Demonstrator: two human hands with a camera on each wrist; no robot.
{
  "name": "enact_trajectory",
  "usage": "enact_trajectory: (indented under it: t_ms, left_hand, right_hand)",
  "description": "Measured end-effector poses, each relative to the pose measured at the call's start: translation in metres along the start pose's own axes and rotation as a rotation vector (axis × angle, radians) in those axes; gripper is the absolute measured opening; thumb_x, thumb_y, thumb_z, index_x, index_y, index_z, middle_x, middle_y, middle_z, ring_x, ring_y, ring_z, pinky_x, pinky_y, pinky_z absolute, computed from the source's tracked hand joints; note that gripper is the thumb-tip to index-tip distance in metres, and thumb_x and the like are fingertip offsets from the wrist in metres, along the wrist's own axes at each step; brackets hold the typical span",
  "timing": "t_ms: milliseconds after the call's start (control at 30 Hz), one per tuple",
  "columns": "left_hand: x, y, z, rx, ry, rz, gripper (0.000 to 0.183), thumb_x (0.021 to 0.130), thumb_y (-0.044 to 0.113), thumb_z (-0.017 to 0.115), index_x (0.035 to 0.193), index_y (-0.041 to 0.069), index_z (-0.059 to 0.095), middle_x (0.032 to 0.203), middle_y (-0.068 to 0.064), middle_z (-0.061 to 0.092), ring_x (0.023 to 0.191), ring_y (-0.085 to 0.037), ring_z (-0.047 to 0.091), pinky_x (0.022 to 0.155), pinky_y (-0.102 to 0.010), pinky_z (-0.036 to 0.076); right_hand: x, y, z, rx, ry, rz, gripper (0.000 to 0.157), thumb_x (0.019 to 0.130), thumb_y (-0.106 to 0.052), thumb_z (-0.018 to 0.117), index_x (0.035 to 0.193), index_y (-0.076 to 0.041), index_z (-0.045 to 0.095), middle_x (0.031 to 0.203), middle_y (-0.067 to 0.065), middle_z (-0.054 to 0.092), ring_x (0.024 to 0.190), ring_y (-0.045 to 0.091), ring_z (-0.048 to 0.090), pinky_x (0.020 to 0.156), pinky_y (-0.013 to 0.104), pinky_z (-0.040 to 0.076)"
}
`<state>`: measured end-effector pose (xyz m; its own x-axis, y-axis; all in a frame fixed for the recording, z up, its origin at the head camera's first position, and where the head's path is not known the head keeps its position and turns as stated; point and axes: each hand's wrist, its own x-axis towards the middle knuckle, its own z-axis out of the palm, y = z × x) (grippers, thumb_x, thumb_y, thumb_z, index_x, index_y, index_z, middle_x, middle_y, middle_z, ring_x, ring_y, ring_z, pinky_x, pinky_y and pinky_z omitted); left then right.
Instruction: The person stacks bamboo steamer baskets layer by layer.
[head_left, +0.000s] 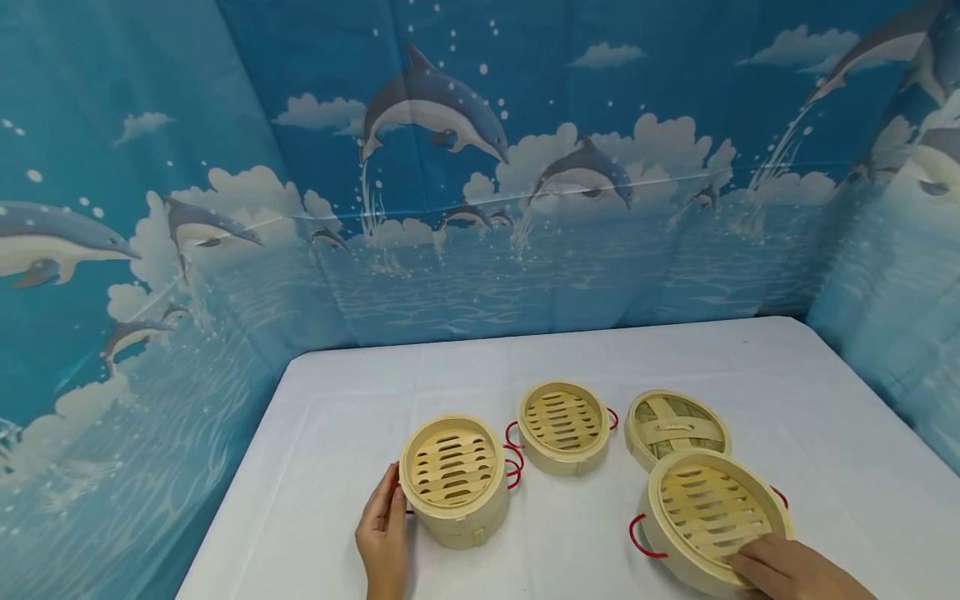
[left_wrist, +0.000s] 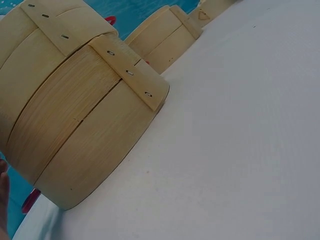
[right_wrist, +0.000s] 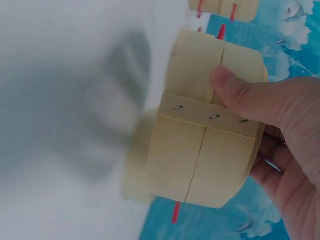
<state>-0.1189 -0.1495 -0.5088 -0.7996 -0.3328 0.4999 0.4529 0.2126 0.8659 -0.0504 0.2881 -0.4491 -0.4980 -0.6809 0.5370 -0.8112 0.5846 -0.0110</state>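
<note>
On the left of the table two bamboo steamer tiers [head_left: 452, 468] stand stacked, slatted floor facing up and red loop handles at the sides. My left hand [head_left: 385, 523] touches the stack's left side, fingers pointing up along the wall near a handle; the left wrist view shows the stacked walls [left_wrist: 85, 110] but only a sliver of that hand. At the right, my right hand [head_left: 795, 568] grips another steamer tier [head_left: 716, 512] by its near rim. In the right wrist view the thumb presses the outer wall [right_wrist: 200, 160], with the other fingers over the rim. This tier is tilted and raised off the table.
Behind the stack sits a single steamer tier [head_left: 564, 423] with red handles. A woven bamboo lid [head_left: 675, 427] lies to its right, partly covered by the raised tier. White cloth covers the table [head_left: 330, 433], and a dolphin-print curtain [head_left: 480, 275] hangs around it.
</note>
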Motion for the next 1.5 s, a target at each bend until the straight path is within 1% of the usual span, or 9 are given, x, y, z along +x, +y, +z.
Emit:
enact_trajectory:
  t_ms: [133,233,367,533,600,733,833,1267,1500]
  left_hand:
    - [0.001,0.001,-0.001,-0.002,-0.004,-0.009,0.033,0.093,-0.002,0.048,0.126,-0.007,0.05,0.124,-0.022,0.052,0.113,-0.005,0.051,0.08,-0.015,0.049]
    - [0.001,0.001,-0.001,-0.006,-0.003,-0.017,0.033,0.094,-0.001,0.048,0.126,-0.008,0.049,0.124,-0.024,0.051,0.113,-0.006,0.05,0.081,-0.015,0.049]
    - [0.001,0.0,0.0,-0.004,0.005,-0.038,0.033,0.094,0.0,0.049,0.125,-0.009,0.05,0.123,-0.026,0.051,0.113,-0.006,0.05,0.08,-0.016,0.049]
    - [0.002,-0.001,0.002,-0.019,-0.006,-0.028,0.033,0.093,-0.002,0.049,0.126,-0.007,0.05,0.124,-0.026,0.05,0.115,-0.007,0.05,0.084,-0.018,0.047]
    - [0.002,-0.002,0.002,-0.024,-0.013,-0.008,0.033,0.093,-0.003,0.049,0.126,-0.006,0.05,0.124,-0.027,0.05,0.115,-0.008,0.049,0.086,-0.018,0.046]
    - [0.002,-0.002,0.003,-0.03,-0.021,0.015,0.033,0.093,-0.004,0.049,0.126,-0.004,0.051,0.123,-0.028,0.05,0.116,-0.009,0.049,0.089,-0.02,0.044]
    - [0.002,-0.002,0.003,-0.03,-0.022,0.008,0.033,0.093,-0.003,0.049,0.126,-0.006,0.051,0.123,-0.028,0.05,0.116,-0.008,0.049,0.09,-0.019,0.043]
    - [0.002,-0.003,0.0,-0.014,-0.006,0.011,0.032,0.092,-0.006,0.049,0.124,-0.01,0.051,0.123,-0.028,0.049,0.116,-0.006,0.048,0.091,-0.019,0.042]
    - [0.004,0.017,0.0,-0.02,0.002,0.034,0.031,0.09,-0.011,0.049,0.12,-0.017,0.05,0.12,-0.027,0.052,0.109,-0.004,0.053,0.077,-0.016,0.05]
  right_hand:
    - [0.034,-0.002,-0.015,-0.083,-0.028,0.073,0.045,0.093,-0.049,0.036,0.086,-0.016,0.065,0.085,-0.013,0.054,0.072,0.004,0.051,0.062,0.007,0.041]
    - [0.062,-0.001,-0.02,-0.113,0.002,0.093,0.052,0.095,-0.05,0.029,0.086,-0.015,0.067,0.084,-0.012,0.056,0.073,0.006,0.053,0.065,0.012,0.044]
    - [0.099,0.0,-0.019,-0.125,0.071,0.086,0.057,0.097,-0.048,0.025,0.088,-0.012,0.068,0.087,-0.008,0.058,0.078,0.011,0.056,0.067,0.023,0.049]
    - [0.136,-0.004,-0.011,-0.066,0.057,0.081,0.057,0.096,-0.047,0.023,0.091,-0.01,0.067,0.089,-0.006,0.059,0.082,0.013,0.057,0.068,0.029,0.053]
    - [0.147,-0.005,-0.007,-0.035,0.047,0.062,0.052,0.096,-0.044,0.028,0.091,-0.009,0.067,0.089,-0.006,0.058,0.083,0.013,0.057,0.07,0.03,0.053]
    - [0.166,-0.011,0.003,0.001,0.03,0.011,0.019,0.084,-0.026,0.068,0.09,-0.008,0.065,0.089,-0.003,0.058,0.084,0.014,0.057,0.072,0.031,0.053]
    - [0.18,-0.018,0.01,0.008,0.012,-0.023,0.031,0.065,-0.009,0.081,0.092,-0.007,0.065,0.09,-0.002,0.058,0.084,0.014,0.057,0.074,0.032,0.053]
    - [0.228,-0.053,0.04,0.038,-0.05,-0.142,0.025,0.07,-0.012,0.08,0.089,-0.009,0.063,0.085,-0.002,0.057,0.082,0.012,0.054,0.078,0.025,0.048]
    - [0.243,-0.067,0.052,0.001,-0.055,-0.166,0.021,0.069,-0.01,0.078,0.084,-0.009,0.063,0.084,-0.002,0.058,0.08,0.012,0.054,0.076,0.023,0.048]
